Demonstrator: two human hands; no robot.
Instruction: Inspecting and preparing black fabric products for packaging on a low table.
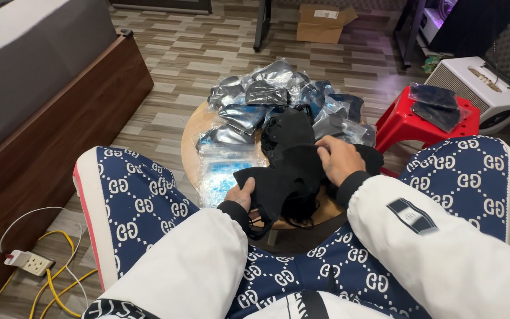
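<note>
I have a black cloth point(293, 171) in both hands, low in the middle of the frame, over the near edge of the round bench point(191, 139). My left hand point(241, 195) grips its lower left corner, fingers closed on the fabric; my right hand point(339, 158) pinches its upper right part, fingers curled down onto it. Black straps hang from the cloth past the bench rim, between my knees.

Just above the cloth, a heap of packets point(278, 100) in clear wrap fills the far half of the bench and reaches its far edge. A flat clear bag point(222, 174) lies left of my left hand, touching the near left rim. Little bare wood shows, only a strip at the left edge.

My patterned blue legs flank the bench on both sides, close to its rim, so room at the near side is tight. To the right, a red stool point(402, 124) stands just beside the bench with two dark packets point(435, 106) on it. Behind it, at the upper right, sits a white speaker point(485, 88). A brown bed frame point(48, 153) runs along the left, well apart from the bench, with open wood-pattern floor point(172, 65) between. A cardboard box point(323, 22) stands at the top centre. A power strip point(30, 261) with yellow cable lies at the lower left.
</note>
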